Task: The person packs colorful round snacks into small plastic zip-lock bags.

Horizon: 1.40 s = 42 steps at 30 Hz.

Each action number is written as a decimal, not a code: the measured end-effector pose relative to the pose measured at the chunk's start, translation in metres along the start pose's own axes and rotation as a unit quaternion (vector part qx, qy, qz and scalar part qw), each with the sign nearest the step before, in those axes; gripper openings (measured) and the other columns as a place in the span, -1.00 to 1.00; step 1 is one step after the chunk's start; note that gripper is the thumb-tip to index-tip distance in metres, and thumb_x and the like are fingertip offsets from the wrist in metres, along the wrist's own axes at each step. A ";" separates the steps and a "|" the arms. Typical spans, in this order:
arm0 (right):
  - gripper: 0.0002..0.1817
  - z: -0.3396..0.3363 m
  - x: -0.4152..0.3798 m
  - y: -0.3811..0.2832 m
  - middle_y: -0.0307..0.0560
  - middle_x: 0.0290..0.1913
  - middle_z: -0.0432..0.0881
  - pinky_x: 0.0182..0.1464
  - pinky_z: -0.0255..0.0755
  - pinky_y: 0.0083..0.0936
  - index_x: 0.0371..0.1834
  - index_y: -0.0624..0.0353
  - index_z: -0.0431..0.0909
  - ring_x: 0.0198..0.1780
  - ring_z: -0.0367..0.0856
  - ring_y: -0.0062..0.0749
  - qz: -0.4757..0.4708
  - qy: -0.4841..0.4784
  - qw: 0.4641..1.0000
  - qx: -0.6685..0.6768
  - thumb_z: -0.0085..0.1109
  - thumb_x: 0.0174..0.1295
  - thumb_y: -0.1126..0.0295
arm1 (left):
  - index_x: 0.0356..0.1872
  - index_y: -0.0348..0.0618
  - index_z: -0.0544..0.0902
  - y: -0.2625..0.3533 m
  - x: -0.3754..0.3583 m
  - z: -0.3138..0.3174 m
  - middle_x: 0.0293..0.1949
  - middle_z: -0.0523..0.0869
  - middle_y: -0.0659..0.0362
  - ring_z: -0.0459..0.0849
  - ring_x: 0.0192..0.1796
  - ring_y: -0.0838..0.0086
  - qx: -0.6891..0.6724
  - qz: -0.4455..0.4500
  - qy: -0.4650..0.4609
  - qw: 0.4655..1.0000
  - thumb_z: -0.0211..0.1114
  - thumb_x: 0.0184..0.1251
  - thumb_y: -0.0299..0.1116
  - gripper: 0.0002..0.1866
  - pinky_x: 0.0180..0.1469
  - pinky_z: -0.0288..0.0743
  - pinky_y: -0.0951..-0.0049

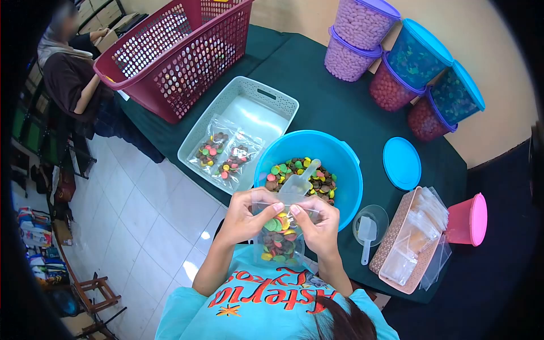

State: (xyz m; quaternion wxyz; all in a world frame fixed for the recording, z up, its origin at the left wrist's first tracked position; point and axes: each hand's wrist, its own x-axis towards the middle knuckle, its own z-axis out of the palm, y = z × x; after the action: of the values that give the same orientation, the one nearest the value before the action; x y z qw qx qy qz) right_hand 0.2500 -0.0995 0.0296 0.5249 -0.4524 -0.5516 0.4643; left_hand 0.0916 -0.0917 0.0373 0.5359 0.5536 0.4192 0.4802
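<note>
Between my hands hangs a clear zip bag with round candies in green, yellow, pink and brown inside. My left hand pinches its top edge on the left, thumb in front. On the right, my right hand grips the same edge, the two thumbs close together. Just beyond the bag stands a blue basin with loose candies of the same colours. A clear scoop lies on those candies, its handle pointing away from me. Left of the basin, a pale tray holds filled clear bags.
A maroon basket stands at the back left, near another person. Stacked candy tubs line the wall. To the right are a blue lid, a small bowl with a white scoop, a bag-filled basket and a pink tub.
</note>
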 end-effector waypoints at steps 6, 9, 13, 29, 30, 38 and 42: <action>-0.91 -0.006 -0.005 -0.004 -0.16 -0.44 0.59 -0.37 0.33 -0.69 -0.44 0.33 0.58 -0.40 0.50 -0.64 0.021 0.020 0.996 0.089 0.20 0.04 0.51 | -0.42 -0.36 0.61 -0.003 -0.006 -0.002 -0.42 0.63 0.12 0.58 -0.33 0.57 -0.038 0.008 0.013 0.999 0.24 0.10 -0.53 -0.92 -0.25 0.46 0.56; -0.91 -0.018 -0.008 -0.003 -0.15 -0.45 0.60 -0.39 0.33 -0.69 -0.44 0.33 0.59 -0.43 0.50 -0.63 0.039 0.014 0.994 0.105 0.21 0.02 0.52 | -0.43 -0.38 0.60 -0.006 -0.008 -0.005 -0.41 0.63 0.12 0.58 -0.31 0.58 -0.050 0.004 0.000 0.999 0.24 0.11 -0.52 -0.91 -0.20 0.48 0.56; -0.94 -0.025 -0.007 -0.002 -0.14 -0.53 0.61 -0.39 0.32 -0.69 -0.53 0.33 0.59 -0.46 0.50 -0.62 0.004 0.050 0.998 0.034 0.26 -0.04 0.55 | -0.49 -0.36 0.58 0.001 -0.008 -0.008 -0.44 0.60 0.14 0.54 -0.37 0.59 -0.045 0.010 0.004 0.999 0.20 0.12 -0.57 -0.94 -0.30 0.40 0.60; -0.90 -0.020 0.000 -0.010 -0.06 -0.44 0.63 -0.30 0.37 -0.64 -0.43 0.35 0.60 -0.40 0.53 -0.53 0.021 0.002 0.998 0.060 0.14 0.06 0.52 | -0.42 -0.36 0.59 -0.014 -0.008 -0.018 -0.36 0.60 0.15 0.54 -0.27 0.60 -0.139 0.033 0.037 0.989 0.22 0.13 -0.56 -0.94 -0.20 0.41 0.62; -0.89 -0.018 0.000 -0.009 -0.05 -0.44 0.63 -0.30 0.37 -0.63 -0.43 0.37 0.59 -0.39 0.53 -0.54 0.032 0.012 0.997 0.065 0.14 0.06 0.52 | -0.37 -0.36 0.59 -0.016 -0.009 -0.019 -0.31 0.59 0.13 0.55 -0.24 0.58 -0.143 0.033 0.022 0.989 0.21 0.13 -0.55 -0.92 -0.18 0.43 0.59; -0.78 0.022 0.005 -0.016 0.02 -0.31 0.62 -0.24 0.39 -0.62 -0.29 0.42 0.56 -0.31 0.54 -0.51 0.048 0.076 0.991 0.096 0.05 0.14 0.45 | 0.02 -0.28 0.47 -0.008 0.005 -0.061 -0.09 0.58 0.11 0.55 -0.09 0.46 -0.075 -0.071 -0.188 0.977 0.36 0.00 -0.44 -0.51 -0.03 0.45 0.39; -0.67 0.066 0.027 -0.026 0.10 -0.05 0.52 -0.05 0.33 -0.50 -0.06 0.42 0.45 -0.07 0.47 -0.40 -0.028 0.127 0.991 -0.011 -0.03 0.17 0.41 | -0.03 -0.37 0.44 -0.016 0.026 -0.111 -0.24 0.62 0.11 0.61 -0.33 0.53 -0.152 -0.070 -0.068 0.984 0.25 0.11 -0.52 -0.63 -0.28 0.54 0.52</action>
State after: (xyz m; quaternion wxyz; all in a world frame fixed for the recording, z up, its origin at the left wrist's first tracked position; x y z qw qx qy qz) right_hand 0.1826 -0.0796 0.0581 0.5981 -0.4982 -0.4981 0.3820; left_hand -0.0120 -0.0439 0.0194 0.6734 0.4659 0.3421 0.4609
